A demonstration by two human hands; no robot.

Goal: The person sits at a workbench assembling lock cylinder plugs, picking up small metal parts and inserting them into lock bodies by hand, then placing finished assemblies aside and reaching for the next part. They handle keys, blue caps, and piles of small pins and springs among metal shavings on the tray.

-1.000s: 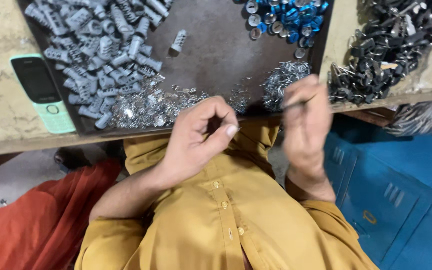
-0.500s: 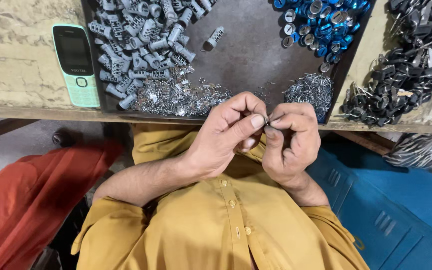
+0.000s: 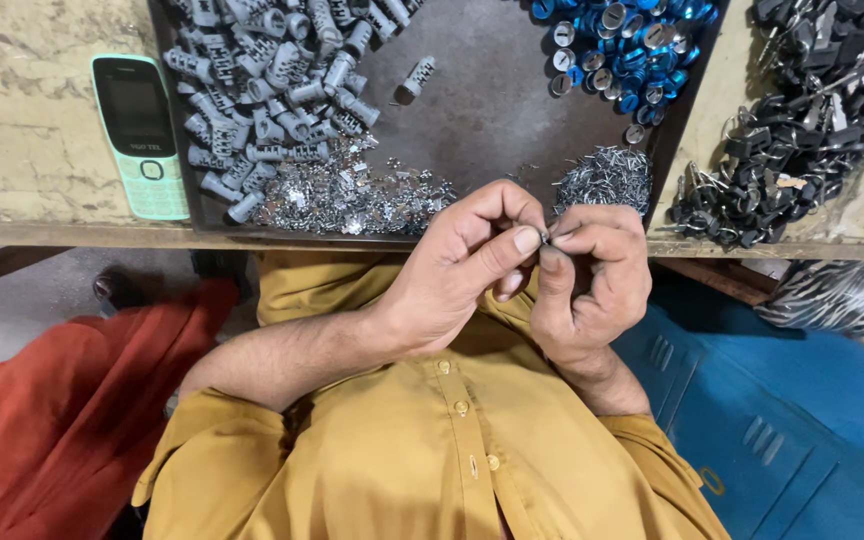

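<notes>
My left hand (image 3: 467, 265) and my right hand (image 3: 592, 280) meet fingertip to fingertip just below the table edge, above my mustard-yellow shirt. Both pinch a tiny metal part (image 3: 546, 238) between thumb and fingers; its shape is too small to tell. Right behind the hands lies a dark metal tray (image 3: 492, 100). It holds a heap of grey cylindrical metal pieces (image 3: 272, 80), a spread of small shiny metal bits (image 3: 347, 195), a mound of thin wire pieces (image 3: 607, 178) and blue round caps (image 3: 622, 40).
A mint-green push-button phone (image 3: 139, 135) lies on the worn table left of the tray. A pile of black keys with rings (image 3: 802, 110) sits at the right. Below are an orange-red cloth (image 3: 42, 430), a blue metal box (image 3: 802, 420) and a bundle of silvery parts (image 3: 837, 295).
A second ago my hands were apart, the right one holding a thin pin. They have come together and now both pinch a small part at the fingertips.
</notes>
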